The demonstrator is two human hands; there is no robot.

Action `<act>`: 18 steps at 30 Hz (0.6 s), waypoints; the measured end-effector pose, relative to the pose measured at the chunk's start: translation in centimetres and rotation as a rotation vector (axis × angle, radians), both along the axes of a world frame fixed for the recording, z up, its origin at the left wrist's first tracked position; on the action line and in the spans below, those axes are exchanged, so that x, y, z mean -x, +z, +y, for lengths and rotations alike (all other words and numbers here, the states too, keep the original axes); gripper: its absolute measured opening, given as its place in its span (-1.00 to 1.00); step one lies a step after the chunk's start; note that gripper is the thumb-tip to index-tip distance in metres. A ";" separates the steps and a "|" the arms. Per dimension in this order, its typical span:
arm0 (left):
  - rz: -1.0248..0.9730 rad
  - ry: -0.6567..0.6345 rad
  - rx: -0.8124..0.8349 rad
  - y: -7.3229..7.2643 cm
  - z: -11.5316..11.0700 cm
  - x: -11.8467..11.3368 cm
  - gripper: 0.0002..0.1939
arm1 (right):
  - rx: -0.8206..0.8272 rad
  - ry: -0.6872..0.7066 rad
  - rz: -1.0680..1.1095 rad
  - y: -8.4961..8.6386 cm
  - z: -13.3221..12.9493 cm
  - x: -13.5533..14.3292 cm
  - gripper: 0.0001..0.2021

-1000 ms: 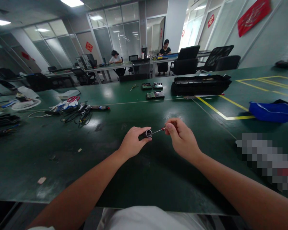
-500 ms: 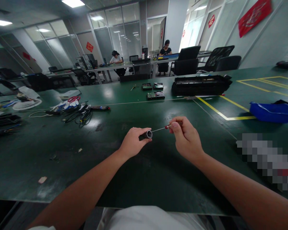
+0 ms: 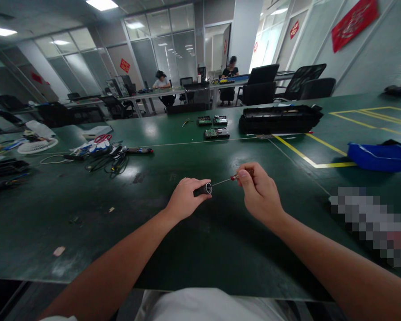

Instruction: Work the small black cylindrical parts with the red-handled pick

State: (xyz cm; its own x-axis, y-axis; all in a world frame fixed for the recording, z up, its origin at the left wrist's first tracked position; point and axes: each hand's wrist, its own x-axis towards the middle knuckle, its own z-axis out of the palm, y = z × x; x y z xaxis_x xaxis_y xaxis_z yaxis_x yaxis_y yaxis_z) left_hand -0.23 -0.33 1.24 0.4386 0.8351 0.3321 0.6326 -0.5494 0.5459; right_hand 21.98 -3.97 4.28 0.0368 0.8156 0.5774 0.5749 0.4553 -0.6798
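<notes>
Between the thumb and fingers of my left hand (image 3: 184, 199) is a short dark cylinder (image 3: 203, 189) with a bright ring around its open end, which faces right. My right hand (image 3: 259, 191) grips a screwdriver (image 3: 234, 177) by its reddish handle. The thin metal shaft points left, and its tip is at the cylinder's open end; how far it reaches inside I cannot tell. Both hands are held over the green table (image 3: 194, 263).
Circuit-board drives (image 3: 217, 133) and a long black plastic housing (image 3: 280, 119) lie at the back. Tangled cables (image 3: 112, 160) and red-handled scissors (image 3: 103, 138) are on the left. A blue tray (image 3: 381, 157) and a blurred-out object (image 3: 370, 223) are at right. Two people sit farther off.
The screwdriver's shaft and the cylinder's open end have shifted very slightly. Both hands keep nearly the same place and the same hold.
</notes>
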 end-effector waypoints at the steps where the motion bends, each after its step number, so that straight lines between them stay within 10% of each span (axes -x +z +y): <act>1: 0.004 -0.004 0.002 0.0 0.0 0.0 -0.55 | -0.003 0.002 0.008 0.0 0.0 0.0 -0.80; 18: -0.006 0.000 0.000 -0.2 0.2 0.0 -0.55 | 0.015 -0.010 -0.080 0.2 0.1 0.0 -0.78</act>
